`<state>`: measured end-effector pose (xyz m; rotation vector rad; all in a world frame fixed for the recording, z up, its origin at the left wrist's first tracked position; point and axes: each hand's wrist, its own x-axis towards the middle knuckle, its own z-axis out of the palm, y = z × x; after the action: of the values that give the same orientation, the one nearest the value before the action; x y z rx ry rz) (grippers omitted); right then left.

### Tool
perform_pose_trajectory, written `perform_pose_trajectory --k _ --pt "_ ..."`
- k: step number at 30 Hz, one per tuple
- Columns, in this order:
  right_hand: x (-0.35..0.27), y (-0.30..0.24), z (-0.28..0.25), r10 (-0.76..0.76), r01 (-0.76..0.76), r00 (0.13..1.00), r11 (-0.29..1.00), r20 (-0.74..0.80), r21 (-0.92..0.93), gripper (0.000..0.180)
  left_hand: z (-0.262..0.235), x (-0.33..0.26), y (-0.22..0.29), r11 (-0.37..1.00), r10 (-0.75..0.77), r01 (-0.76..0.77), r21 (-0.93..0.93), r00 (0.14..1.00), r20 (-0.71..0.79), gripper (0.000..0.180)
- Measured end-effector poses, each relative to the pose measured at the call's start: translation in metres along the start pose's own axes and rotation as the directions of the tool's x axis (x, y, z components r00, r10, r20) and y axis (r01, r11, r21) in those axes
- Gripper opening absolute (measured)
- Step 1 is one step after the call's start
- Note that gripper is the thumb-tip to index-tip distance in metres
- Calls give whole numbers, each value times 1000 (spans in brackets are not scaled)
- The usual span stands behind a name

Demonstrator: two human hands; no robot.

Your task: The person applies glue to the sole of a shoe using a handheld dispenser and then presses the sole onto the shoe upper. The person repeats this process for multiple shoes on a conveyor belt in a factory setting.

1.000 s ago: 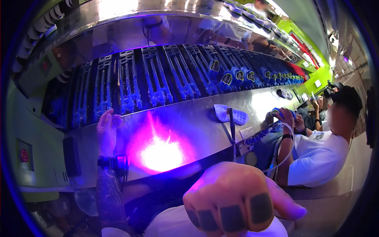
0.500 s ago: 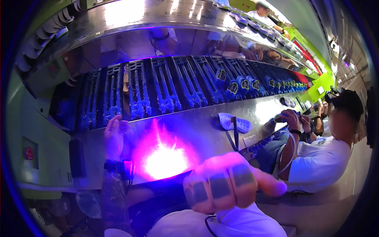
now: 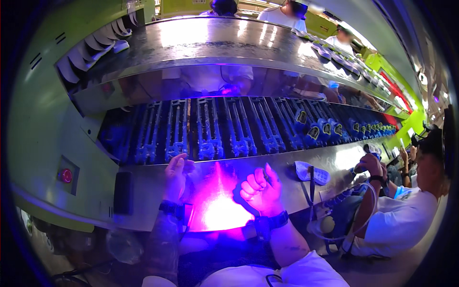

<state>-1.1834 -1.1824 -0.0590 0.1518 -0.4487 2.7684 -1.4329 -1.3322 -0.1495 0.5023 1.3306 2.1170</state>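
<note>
Right hand (image 3: 260, 191): curled narrow around a small dark tool (image 3: 267, 176), over the violet glow (image 3: 222, 213). Left hand (image 3: 176, 174): loosely curled, holding nothing visible, beside the glow; blue fixtures (image 3: 205, 136) just beyond.

A fierce violet-pink glare (image 3: 221, 213) blooms on the steel tabletop (image 3: 143, 184), washing out detail there. Overhead light streaks the upper shelf (image 3: 215, 40). Edges bend and darken into vignette; distant figures look soft.

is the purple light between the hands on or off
On: the purple light glares bright on the steel ledge between the left hand and right hand.
</note>
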Motion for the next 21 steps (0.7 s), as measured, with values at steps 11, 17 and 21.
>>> perform_pose_trajectory --k 11,17,21 --pt "-18 14 -58 41 -16 864 998 -502 53 47 -24 0 5 998 -43 41 -39 999 -34 32" --pt "-18 17 -53 -6 -28 920 996 -391 -82 43 -19 1 10 997 -56 54 -55 998 -33 31" --pt "-18 19 -49 -47 -7 948 986 -315 -168 45 -20 5 10 995 -41 35 -89 997 -61 30"
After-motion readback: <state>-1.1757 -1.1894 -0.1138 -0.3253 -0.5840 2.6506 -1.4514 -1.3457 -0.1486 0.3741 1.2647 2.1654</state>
